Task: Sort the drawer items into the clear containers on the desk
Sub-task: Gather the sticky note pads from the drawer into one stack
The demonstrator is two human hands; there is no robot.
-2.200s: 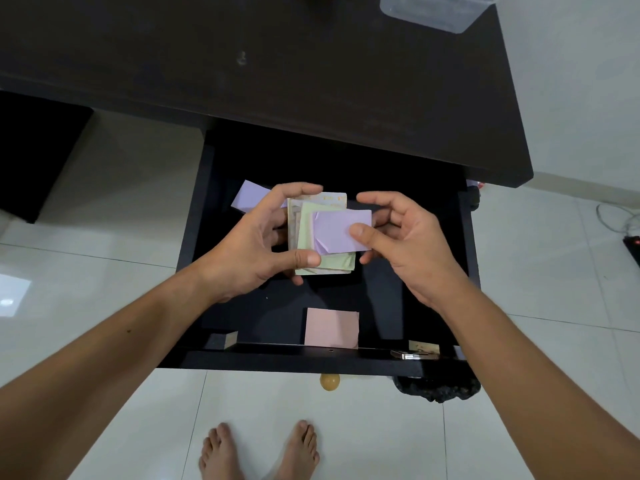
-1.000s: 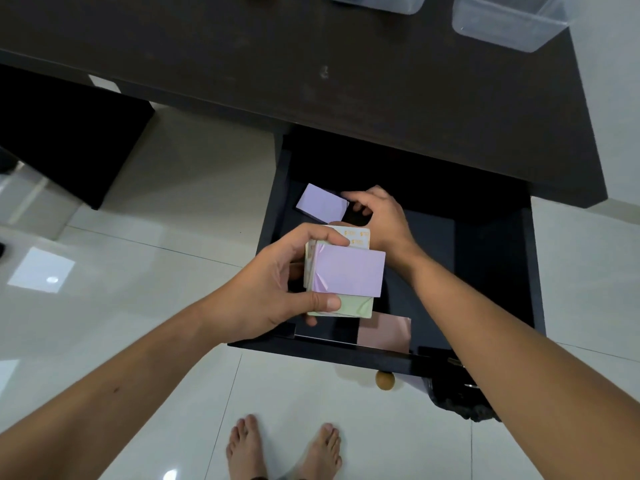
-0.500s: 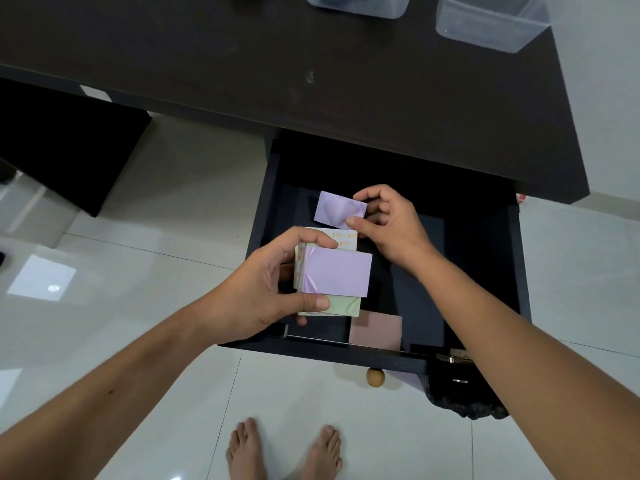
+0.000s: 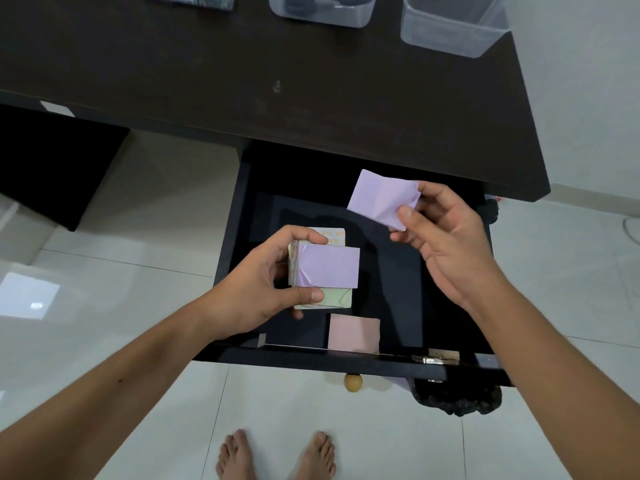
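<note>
Over the open black drawer (image 4: 228, 258), my left hand (image 4: 256, 292) grips a stack of paper notes (image 4: 327, 271), purple on top with green and cream sheets beneath. My right hand (image 4: 446, 244) pinches a single creased purple note (image 4: 381, 199) by its right edge, lifted above the drawer's back right part. A pink note (image 4: 353, 334) lies flat on the drawer floor near the front edge. Three clear containers stand at the desk's far edge: an empty one (image 4: 450, 29) at right, and two with dark items at the middle (image 4: 322, 12) and left (image 4: 190, 1).
The dark desk top (image 4: 242, 81) stretches above the drawer. A small metal clip (image 4: 429, 359) and a cream scrap (image 4: 445, 354) sit at the drawer's front right. A wooden knob (image 4: 353, 382) projects from the drawer front; a black bag (image 4: 457, 398) hangs below. My bare feet (image 4: 277, 455) stand on white tiles.
My right hand took the purple note from the drawer's back left and lifted it to the right. The left hand kept holding the stack.
</note>
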